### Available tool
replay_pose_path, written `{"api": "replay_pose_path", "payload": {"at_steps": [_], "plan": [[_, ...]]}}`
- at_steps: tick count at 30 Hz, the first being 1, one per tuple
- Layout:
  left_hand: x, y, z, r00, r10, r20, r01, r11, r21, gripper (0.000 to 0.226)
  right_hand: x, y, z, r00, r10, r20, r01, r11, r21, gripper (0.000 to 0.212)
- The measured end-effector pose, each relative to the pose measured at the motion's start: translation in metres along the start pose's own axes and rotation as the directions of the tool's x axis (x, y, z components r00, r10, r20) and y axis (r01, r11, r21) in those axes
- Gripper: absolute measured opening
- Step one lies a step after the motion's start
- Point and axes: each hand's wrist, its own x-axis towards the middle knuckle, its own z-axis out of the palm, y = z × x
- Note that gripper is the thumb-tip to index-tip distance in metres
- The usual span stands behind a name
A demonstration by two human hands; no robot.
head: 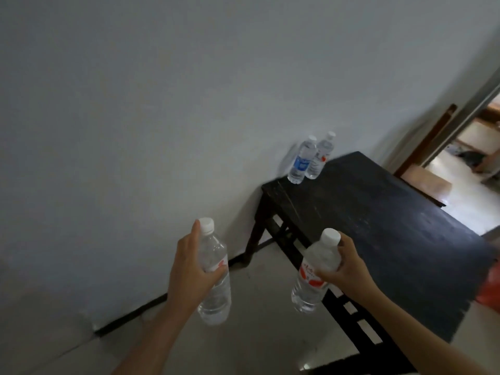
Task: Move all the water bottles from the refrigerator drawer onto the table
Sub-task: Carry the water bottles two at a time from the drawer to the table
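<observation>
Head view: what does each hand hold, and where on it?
Left hand grips the left bottle around its middle; right hand grips the right bottle around its upper body.

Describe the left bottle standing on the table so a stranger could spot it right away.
Find the dark table against the pale wall. Two bottles stand close together at its far corner. The left bottle carries a blue label; its neighbour shows red on white.
</observation>
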Motion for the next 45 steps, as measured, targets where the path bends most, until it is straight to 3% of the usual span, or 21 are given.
{"api": "replay_pose_path", "payload": {"at_steps": [5,13,22,34,40,45], "plan": [[0.037,0.041,0.050,0.987,0.135,0.090,-0.130,0.990,-0.056,0.100,0.009,0.017,-0.052,0.980,0.072,-0.184,-0.056,0.994,0.092,0.080],[0.097,0.107,0.157,0.915,0.352,0.196,-0.337,0.935,-0.108,0.097,0.044,0.075,-0.136,0.950,0.037,-0.311,-0.012,0.996,0.083,0.084],[0.150,0.159,0.254,0.875,0.392,0.282,-0.388,0.919,-0.072,0.099,0.100,0.113,-0.200,0.924,0.030,-0.381,-0.008,0.998,0.059,0.085],[0.240,0.163,0.368,0.836,0.373,0.403,-0.342,0.928,-0.149,0.099,0.173,0.148,-0.226,0.872,0.225,-0.435,-0.172,0.972,0.159,0.084],[0.312,0.163,0.425,0.758,0.478,0.444,-0.454,0.875,-0.167,0.100,0.235,0.158,-0.235,0.818,0.307,-0.486,-0.264,0.952,0.157,0.081],[0.360,0.162,0.463,0.746,0.511,0.426,-0.512,0.850,-0.123,0.096,0.271,0.160,-0.240,0.774,0.337,-0.537,-0.310,0.940,0.143,0.082]]}}
